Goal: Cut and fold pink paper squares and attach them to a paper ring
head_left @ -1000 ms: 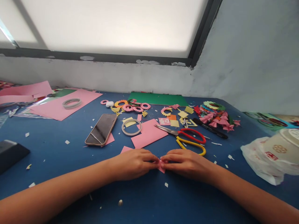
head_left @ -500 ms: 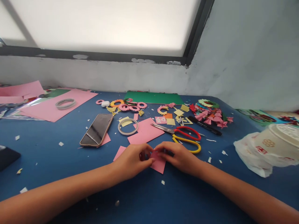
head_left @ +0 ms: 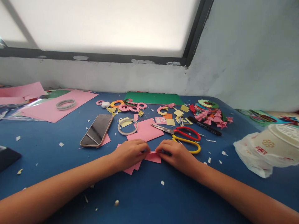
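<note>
A small piece of pink paper [head_left: 153,157] is pinched at its two ends between my hands, with a fold showing along its upper edge. My left hand [head_left: 133,153] grips its left end, fingers closed. At the right end, my right hand [head_left: 176,152] holds it between thumb and fingers. More pink paper [head_left: 131,169] pokes out from under my left hand. Just beyond my hands lies a larger pink sheet [head_left: 148,130]. Scissors [head_left: 174,131] with red and yellow handles rest beside it, close to my right hand.
A phone [head_left: 97,130] and a tape roll [head_left: 127,127] lie left of centre. Paper rings [head_left: 134,108], a black marker [head_left: 205,126] and a pile of folded pink paper pieces [head_left: 213,115] sit farther back. A bagged cup [head_left: 268,147] stands at right. White scraps dot the blue table [head_left: 187,199].
The pink paper has turned and now shows a narrow folded strip between my hands. My left hand has shifted slightly left, and more pink paper shows beneath it.
</note>
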Demonstrator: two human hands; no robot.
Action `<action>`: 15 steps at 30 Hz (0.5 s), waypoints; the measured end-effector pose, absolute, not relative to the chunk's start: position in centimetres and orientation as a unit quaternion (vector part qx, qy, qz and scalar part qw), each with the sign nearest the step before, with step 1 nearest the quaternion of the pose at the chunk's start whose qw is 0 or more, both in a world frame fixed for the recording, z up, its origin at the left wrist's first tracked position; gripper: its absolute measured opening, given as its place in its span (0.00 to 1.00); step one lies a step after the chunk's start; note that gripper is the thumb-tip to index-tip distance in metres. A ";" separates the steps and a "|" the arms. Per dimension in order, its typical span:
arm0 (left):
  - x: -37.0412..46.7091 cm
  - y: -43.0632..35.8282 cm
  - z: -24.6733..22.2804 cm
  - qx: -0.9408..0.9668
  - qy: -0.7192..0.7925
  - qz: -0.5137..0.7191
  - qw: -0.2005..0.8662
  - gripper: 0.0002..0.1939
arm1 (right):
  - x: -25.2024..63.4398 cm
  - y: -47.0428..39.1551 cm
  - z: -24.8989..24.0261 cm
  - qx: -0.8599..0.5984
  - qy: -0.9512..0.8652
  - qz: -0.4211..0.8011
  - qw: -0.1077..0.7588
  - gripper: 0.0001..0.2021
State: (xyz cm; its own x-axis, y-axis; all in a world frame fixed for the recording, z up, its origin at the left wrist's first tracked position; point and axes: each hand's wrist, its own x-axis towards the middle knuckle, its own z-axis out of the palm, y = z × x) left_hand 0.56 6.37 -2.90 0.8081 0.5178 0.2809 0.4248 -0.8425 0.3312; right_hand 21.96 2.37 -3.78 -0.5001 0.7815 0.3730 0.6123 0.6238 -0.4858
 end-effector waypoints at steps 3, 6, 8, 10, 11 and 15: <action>-0.1 7.1 -2.8 0.975 0.137 0.156 0.083 0.10 | 21.9 1.9 -3.8 -0.345 -0.892 0.091 0.279 0.07; -0.6 7.3 -2.4 0.985 0.088 0.143 0.049 0.11 | 22.2 1.6 -3.9 -0.305 -0.913 0.056 0.264 0.10; -0.7 7.4 -2.3 0.988 0.071 0.136 0.032 0.11 | 22.4 1.7 -3.9 -0.292 -0.921 0.040 0.256 0.11; -0.7 7.4 -2.4 0.989 0.060 0.130 0.023 0.11 | 22.7 1.8 -3.8 -0.280 -0.927 0.030 0.246 0.11; -0.7 7.4 -2.4 0.990 0.057 0.130 0.021 0.11 | 22.8 1.9 -3.8 -0.275 -0.931 0.028 0.238 0.11; -0.7 7.5 -2.6 0.989 0.047 0.140 0.016 0.12 | 23.2 2.1 -3.9 -0.255 -0.945 0.022 0.204 0.12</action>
